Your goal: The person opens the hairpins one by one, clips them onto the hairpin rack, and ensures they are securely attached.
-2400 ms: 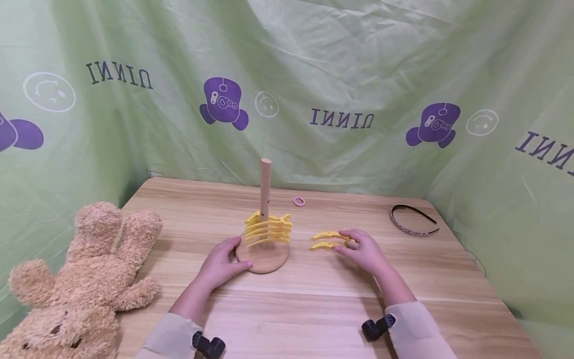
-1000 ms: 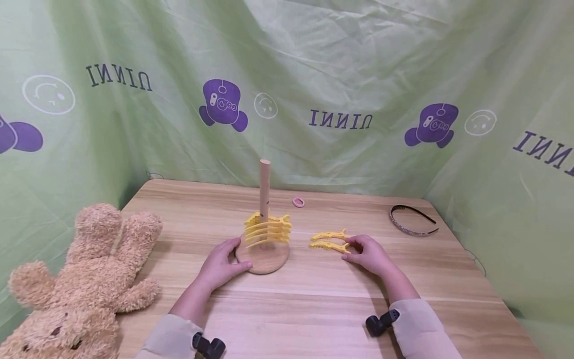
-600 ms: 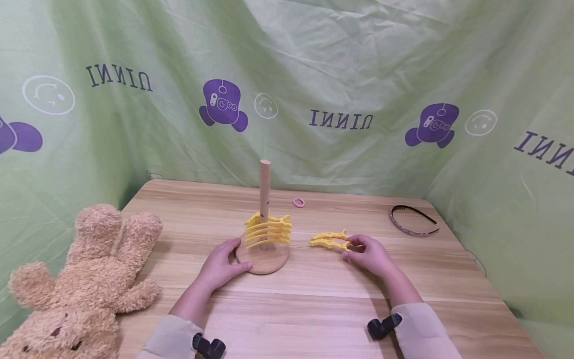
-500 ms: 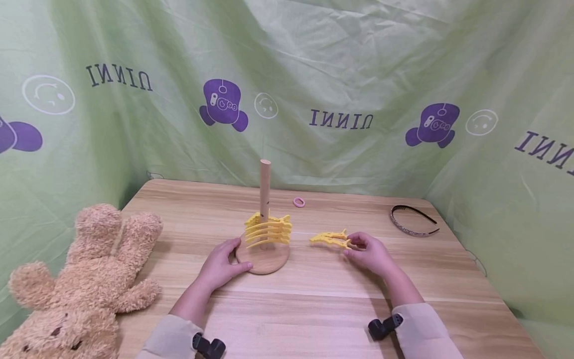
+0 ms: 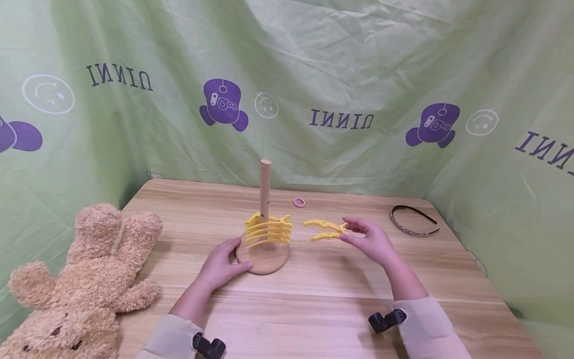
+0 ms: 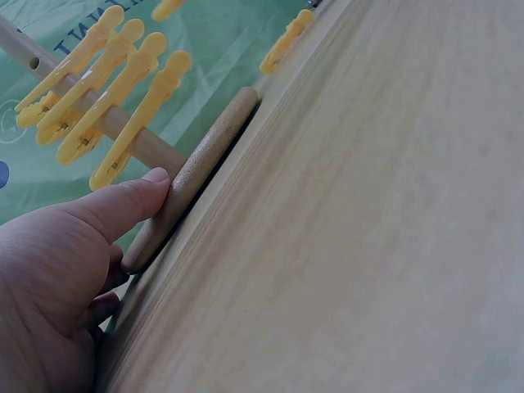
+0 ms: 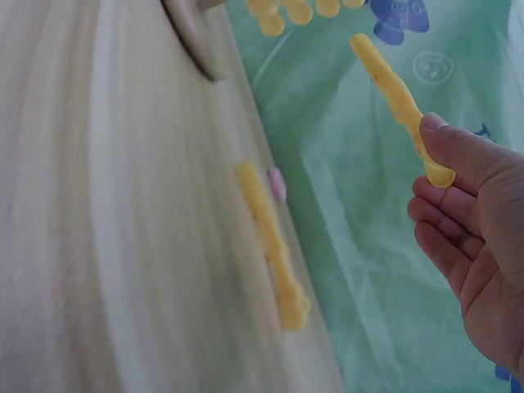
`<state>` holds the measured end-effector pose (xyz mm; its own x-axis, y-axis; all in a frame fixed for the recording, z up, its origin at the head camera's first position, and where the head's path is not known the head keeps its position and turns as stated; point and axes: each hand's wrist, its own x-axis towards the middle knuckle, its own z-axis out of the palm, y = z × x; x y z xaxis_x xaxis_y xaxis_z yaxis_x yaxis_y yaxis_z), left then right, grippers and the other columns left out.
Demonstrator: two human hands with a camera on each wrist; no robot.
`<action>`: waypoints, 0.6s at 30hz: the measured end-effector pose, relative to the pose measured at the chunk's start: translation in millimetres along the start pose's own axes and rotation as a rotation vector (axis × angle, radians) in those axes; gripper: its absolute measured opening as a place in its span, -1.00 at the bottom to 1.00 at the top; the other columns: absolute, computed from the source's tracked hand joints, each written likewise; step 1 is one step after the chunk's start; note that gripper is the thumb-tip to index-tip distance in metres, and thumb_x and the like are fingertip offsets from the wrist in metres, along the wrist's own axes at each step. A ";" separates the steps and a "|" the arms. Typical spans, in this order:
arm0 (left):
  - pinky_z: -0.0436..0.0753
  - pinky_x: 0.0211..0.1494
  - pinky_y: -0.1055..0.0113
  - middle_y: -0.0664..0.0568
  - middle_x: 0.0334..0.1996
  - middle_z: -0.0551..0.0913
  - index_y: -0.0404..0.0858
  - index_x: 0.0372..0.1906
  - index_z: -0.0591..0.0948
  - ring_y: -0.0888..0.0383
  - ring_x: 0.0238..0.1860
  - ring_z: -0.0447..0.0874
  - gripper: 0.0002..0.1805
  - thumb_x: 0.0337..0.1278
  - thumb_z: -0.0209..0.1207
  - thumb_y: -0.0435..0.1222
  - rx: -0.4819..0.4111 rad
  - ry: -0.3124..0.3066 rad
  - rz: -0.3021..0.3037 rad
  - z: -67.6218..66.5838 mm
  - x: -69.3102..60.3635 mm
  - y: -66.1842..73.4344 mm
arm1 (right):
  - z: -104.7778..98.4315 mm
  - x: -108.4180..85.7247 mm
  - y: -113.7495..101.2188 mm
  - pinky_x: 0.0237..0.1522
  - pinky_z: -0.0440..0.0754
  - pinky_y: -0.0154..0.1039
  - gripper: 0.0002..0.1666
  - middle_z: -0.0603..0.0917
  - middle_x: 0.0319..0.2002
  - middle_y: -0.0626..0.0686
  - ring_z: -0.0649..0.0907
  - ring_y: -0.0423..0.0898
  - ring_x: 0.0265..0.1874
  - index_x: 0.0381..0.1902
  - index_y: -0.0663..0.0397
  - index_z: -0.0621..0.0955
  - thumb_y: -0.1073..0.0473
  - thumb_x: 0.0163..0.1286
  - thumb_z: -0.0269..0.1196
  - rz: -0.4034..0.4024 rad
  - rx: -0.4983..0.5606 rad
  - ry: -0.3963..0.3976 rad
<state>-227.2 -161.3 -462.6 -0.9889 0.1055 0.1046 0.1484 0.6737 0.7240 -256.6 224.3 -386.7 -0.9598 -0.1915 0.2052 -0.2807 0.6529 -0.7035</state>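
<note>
A wooden stand point(image 5: 265, 262) with a round base and an upright dowel stands on the table. Several yellow hair clips point(image 5: 268, 232) are clamped one above another on its lower dowel. My left hand point(image 5: 222, 267) grips the base's left edge, thumb point(image 6: 143, 196) on top. My right hand point(image 5: 371, 244) pinches the tail end of another yellow hair clip point(image 7: 397, 98) in the air, right of the stand. Its tip points left, towards the dowel. Beneath it, a second loose yellow hair clip point(image 7: 274, 254) lies on the table.
A pink hair tie point(image 5: 299, 202) lies behind the stand. At the right back is a glittery black headband point(image 5: 410, 227). A plush bear point(image 5: 85, 279) lies along the left side. Green printed cloth point(image 5: 287, 75) hangs around the table.
My right hand has lifted one of the two loose clips off the table, upward and slightly left. The other clip stays lying there. My left hand holds the base as before.
</note>
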 end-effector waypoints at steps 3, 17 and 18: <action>0.21 0.51 -0.16 -0.31 0.38 0.38 -0.43 0.37 0.37 -0.29 0.44 0.23 -0.09 -0.04 0.43 -0.04 0.003 -0.001 0.000 -0.3 -0.4 0.3 | -2.1 3.1 -11.5 0.03 0.69 0.04 -0.39 0.73 -0.02 0.21 0.65 0.21 0.09 0.21 0.17 0.58 0.04 0.24 0.40 -0.014 -0.011 0.007; 0.21 0.52 -0.16 -0.30 0.38 0.38 -0.42 0.37 0.36 -0.28 0.44 0.24 -0.08 -0.05 0.43 -0.02 0.004 0.001 -0.003 0.3 -0.3 -0.1 | 6.8 23.9 -60.6 -0.27 0.70 -0.26 -0.56 0.77 -0.07 0.14 0.73 0.07 -0.10 0.05 0.13 0.69 0.04 0.27 0.37 -0.108 -0.021 -0.027; 0.21 0.52 -0.16 -0.30 0.38 0.37 -0.42 0.37 0.36 -0.28 0.44 0.23 -0.08 -0.05 0.43 -0.02 0.004 0.001 -0.004 0.2 -0.5 -0.1 | 8.8 25.9 -63.1 -0.29 0.70 -0.28 -0.58 0.78 -0.08 0.14 0.74 0.06 -0.11 0.04 0.13 0.70 0.05 0.28 0.37 -0.119 -0.021 -0.028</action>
<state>-226.7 -161.3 -462.8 -0.9895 0.1019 0.1022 0.1442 0.6770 0.7217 -263.7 171.7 -343.0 -0.9193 -0.2892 0.2670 -0.3931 0.6392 -0.6610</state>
